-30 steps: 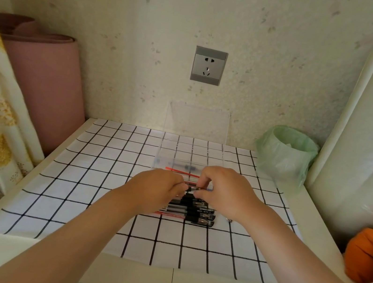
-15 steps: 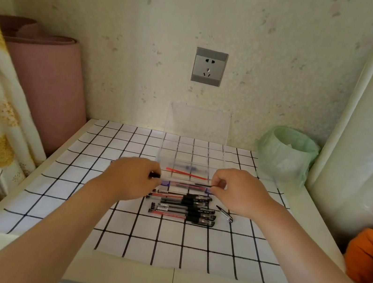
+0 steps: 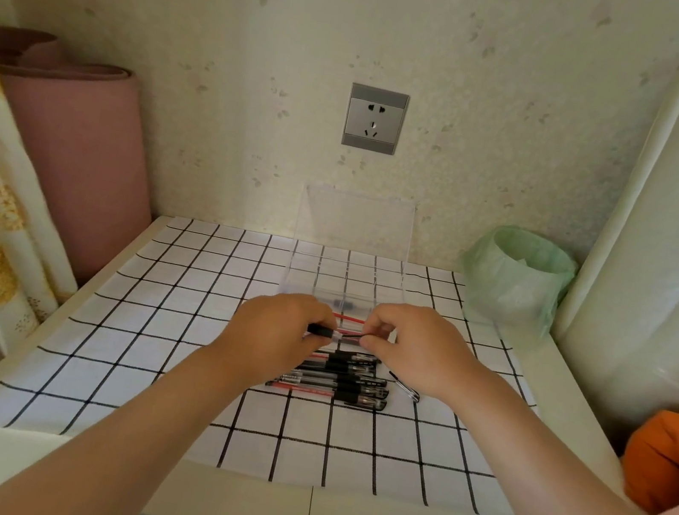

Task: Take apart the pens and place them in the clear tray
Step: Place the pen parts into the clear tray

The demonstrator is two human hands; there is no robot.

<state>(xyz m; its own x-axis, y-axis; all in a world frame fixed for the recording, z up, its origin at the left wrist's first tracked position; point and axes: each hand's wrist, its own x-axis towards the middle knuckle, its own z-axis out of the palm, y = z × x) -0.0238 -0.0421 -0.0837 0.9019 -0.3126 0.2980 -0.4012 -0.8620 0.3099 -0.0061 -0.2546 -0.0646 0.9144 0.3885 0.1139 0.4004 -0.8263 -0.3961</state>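
With pen (image 3: pixel 343 335) pinched just in front of tray (image 3: pixel 326 273), left hand (image 3: pixel 275 336) on black end, right hand (image 3: pixel 416 351) on barrel, treat as light, stiff, slick plastic; grip near joint, pull straight.

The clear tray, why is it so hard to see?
In the head view the clear tray is see-through, so the checked cloth shows through it and only faint edges mark it; the same view's wide lens curves the picture's sides.
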